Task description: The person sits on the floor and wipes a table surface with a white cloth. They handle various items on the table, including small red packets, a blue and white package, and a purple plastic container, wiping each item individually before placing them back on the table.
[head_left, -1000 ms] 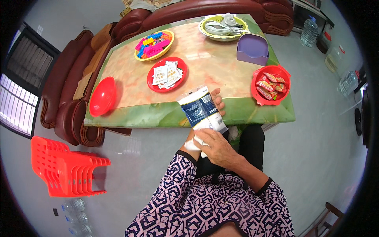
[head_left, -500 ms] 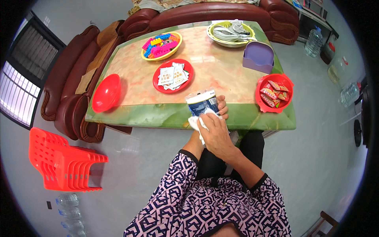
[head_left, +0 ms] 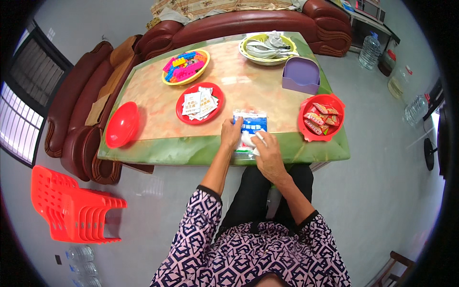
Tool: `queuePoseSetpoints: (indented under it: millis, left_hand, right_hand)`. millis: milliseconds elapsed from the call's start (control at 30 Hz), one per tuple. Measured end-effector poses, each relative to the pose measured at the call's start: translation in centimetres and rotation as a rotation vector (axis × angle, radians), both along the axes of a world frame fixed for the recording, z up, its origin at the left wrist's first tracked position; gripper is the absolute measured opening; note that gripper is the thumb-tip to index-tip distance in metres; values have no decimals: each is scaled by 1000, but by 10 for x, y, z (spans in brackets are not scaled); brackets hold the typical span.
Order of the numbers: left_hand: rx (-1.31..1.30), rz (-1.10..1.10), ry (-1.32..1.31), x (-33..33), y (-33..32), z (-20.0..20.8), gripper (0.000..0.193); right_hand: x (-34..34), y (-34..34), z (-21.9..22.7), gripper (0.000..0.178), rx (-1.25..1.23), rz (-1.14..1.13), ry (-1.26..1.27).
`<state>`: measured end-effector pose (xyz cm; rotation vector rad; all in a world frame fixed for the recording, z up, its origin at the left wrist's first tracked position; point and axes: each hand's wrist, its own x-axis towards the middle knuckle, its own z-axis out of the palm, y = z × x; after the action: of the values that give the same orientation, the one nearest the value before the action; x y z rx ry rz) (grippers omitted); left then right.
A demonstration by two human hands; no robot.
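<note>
A blue and white packet (head_left: 250,128) lies flat on the near edge of the green-rimmed stone table (head_left: 181,149). My left hand (head_left: 231,134) rests on the packet's left side and grips it. My right hand (head_left: 268,153) holds the packet's near end, where white paper shows between the fingers. Just left of the packet stands a red plate of white sachets (head_left: 200,103).
A red bowl of wrapped snacks (head_left: 321,117) stands at the right, a lilac box (head_left: 300,76) behind it, a yellow bowl of colourful pieces (head_left: 185,66) and a yellow dish of white things (head_left: 267,47) farther back. An empty red bowl (head_left: 122,124) at the left edge. Brown sofas, stacked orange stools (head_left: 69,205), water bottles on the floor.
The packet, held upright in front of me before, now lies flat on the table edge. Both hands have gone down with it and stay on it.
</note>
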<state>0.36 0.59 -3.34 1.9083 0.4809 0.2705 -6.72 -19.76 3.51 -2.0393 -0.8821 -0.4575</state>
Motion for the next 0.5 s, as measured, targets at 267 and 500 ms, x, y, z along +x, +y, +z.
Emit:
queuePoseSetpoints:
  millis: [267,500]
  left_hand:
    - [252,71,-252,-57,-36,11,50]
    - [-38,157,-189,-58,-39,25,53]
  right_hand:
    - [44,21,-34,42,-188,-176,-65]
    - [106,53,-24,44,-186,-193,-29]
